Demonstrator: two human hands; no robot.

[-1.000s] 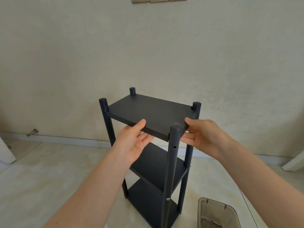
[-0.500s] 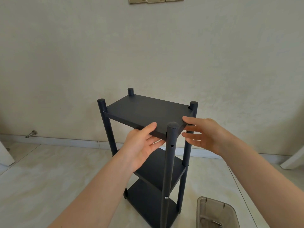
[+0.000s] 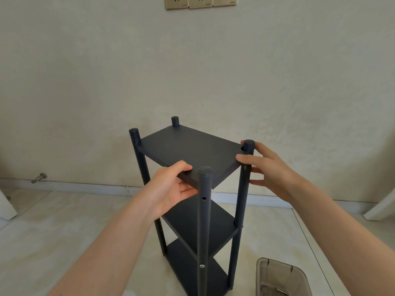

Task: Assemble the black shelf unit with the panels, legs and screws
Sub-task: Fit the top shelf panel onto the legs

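A black shelf unit stands upright on the floor, with a top panel (image 3: 188, 149), a middle panel (image 3: 211, 227) and a bottom panel (image 3: 192, 270) between its round legs. My left hand (image 3: 171, 189) grips the top panel's near edge, thumb on top and fingers underneath, just left of the near leg (image 3: 204, 221). My right hand (image 3: 269, 167) holds the panel's right corner and wraps the right leg (image 3: 242, 199) with thumb and fingers. The near leg shows an empty hole below the top panel and a silver screw head (image 3: 201, 266) lower down.
A translucent grey plastic bin (image 3: 282, 278) sits on the tiled floor at the lower right. The wall and white skirting run right behind the unit. A metal door stop (image 3: 39, 177) sticks out at the left. Wall sockets (image 3: 201, 2) sit at the top.
My left hand has slid right along the top panel's near edge toward the near leg. My right hand has moved from the panel's edge out around the right leg.
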